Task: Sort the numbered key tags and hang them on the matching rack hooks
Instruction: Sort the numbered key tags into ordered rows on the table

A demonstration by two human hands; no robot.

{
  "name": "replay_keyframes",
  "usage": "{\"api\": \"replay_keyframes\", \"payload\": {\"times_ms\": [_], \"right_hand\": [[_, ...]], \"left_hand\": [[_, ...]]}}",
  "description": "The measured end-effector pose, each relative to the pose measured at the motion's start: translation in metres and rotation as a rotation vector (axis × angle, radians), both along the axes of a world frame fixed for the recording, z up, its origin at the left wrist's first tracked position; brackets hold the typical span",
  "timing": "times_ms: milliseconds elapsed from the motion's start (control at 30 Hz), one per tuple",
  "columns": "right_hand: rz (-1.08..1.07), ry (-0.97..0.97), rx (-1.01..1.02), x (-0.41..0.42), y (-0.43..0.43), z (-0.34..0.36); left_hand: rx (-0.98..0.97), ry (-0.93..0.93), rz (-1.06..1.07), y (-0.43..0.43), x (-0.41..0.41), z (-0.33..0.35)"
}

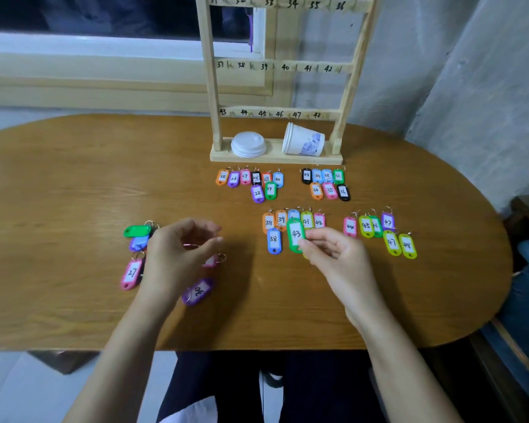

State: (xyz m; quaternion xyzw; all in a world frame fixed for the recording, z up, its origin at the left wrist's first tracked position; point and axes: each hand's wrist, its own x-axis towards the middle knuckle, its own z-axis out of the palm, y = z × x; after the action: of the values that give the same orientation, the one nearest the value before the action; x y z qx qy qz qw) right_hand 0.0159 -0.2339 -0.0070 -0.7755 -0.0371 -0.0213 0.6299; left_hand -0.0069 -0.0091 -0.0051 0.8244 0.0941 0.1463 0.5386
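- Fingertips (306, 243) of our right hand (333, 257) pinch green tag 43 (296, 233) by its near end, over the sorted tags (268, 222) right of centre.
- Our left hand (177, 251) curls above the unsorted tags (132, 273); what it holds, we cannot tell.
- We judge the tag light, stiff, slick: hold its flat faces.

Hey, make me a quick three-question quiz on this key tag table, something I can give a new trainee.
1. True or false: the right hand pinches a green tag marked 43.
2. What lies tipped over on the rack base? A) a paper cup B) a stapler C) a glass jar
3. Fill in: the pink tag to the left of the left hand reads ___.
Key: 1 true; 2 A; 3 27.
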Motion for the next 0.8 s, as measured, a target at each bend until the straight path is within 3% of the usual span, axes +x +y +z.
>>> {"api": "replay_keyframes", "payload": {"times_ms": [300, 800], "right_hand": [[-0.002, 0.009, 0.002, -0.001, -0.004, -0.003], [-0.083, 0.030, 0.024, 0.001, -0.028, 0.000]], "left_hand": [[0.455, 0.047, -0.081, 0.011, -0.013, -0.006], [0.431, 0.016, -0.105, -0.009, 0.001, -0.014]]}}
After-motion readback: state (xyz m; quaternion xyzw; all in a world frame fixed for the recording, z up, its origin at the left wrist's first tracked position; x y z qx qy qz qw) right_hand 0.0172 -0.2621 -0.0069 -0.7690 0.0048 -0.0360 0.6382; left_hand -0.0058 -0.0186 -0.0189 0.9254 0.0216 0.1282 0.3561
